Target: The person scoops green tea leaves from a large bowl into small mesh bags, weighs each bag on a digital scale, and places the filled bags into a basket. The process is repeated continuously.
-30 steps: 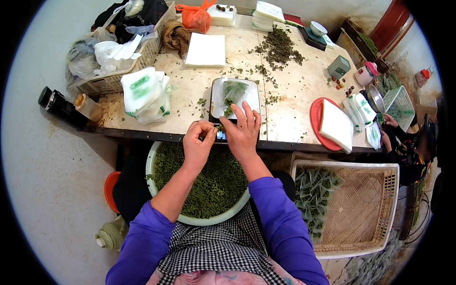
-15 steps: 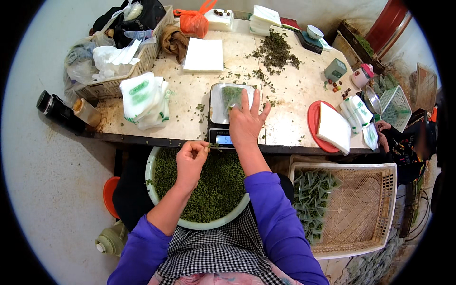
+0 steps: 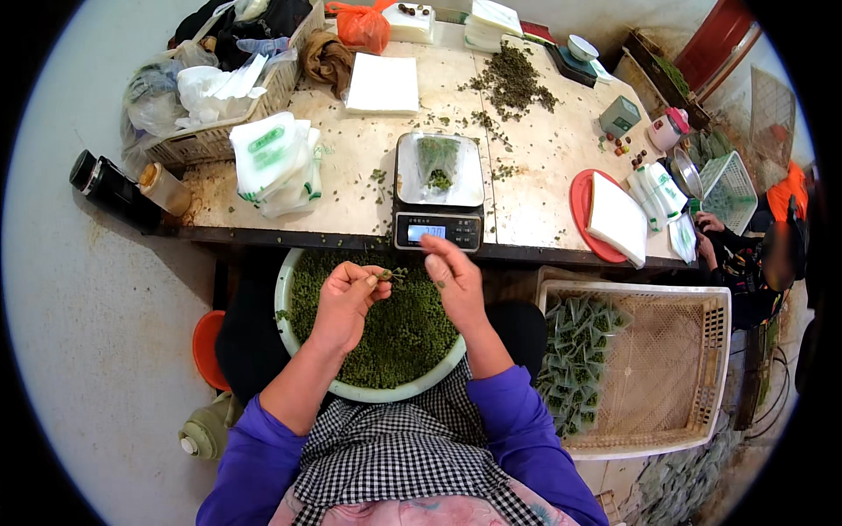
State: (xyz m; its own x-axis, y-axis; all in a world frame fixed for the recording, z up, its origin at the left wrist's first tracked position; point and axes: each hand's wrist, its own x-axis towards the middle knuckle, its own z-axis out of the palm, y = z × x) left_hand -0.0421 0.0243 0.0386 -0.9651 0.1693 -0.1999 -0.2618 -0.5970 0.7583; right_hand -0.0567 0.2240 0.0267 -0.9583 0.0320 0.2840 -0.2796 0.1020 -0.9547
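Observation:
A pinch of my left hand [image 3: 342, 302] holds a small green sprig [image 3: 396, 274] by its stem, above the basin. Beside it on the right, my right hand [image 3: 458, 285] hovers in front of the scale with its fingers stretched out and nothing in them. The pale round basin [image 3: 390, 394] on my lap is full of small green berries or buds [image 3: 386, 342]. At the table's front edge stands a digital scale [image 3: 465, 230] with a lit display. On its metal pan lies a clear plastic bag [image 3: 436, 156] with some green pieces near its lower end.
Left on the table are stacked white printed bags [image 3: 272, 162] and a crate [image 3: 193, 145]. White sheets [image 3: 382, 83] and dark dried bits [image 3: 511, 81] lie farther back. A red plate [image 3: 583, 210] and a crate of filled bags [image 3: 636, 451] are right, near another person's hands [image 3: 709, 232].
My right hand has let go of the bag on the scale and drawn back toward me. The display reading has changed. My left hand still pinches the sprig, slightly farther right.

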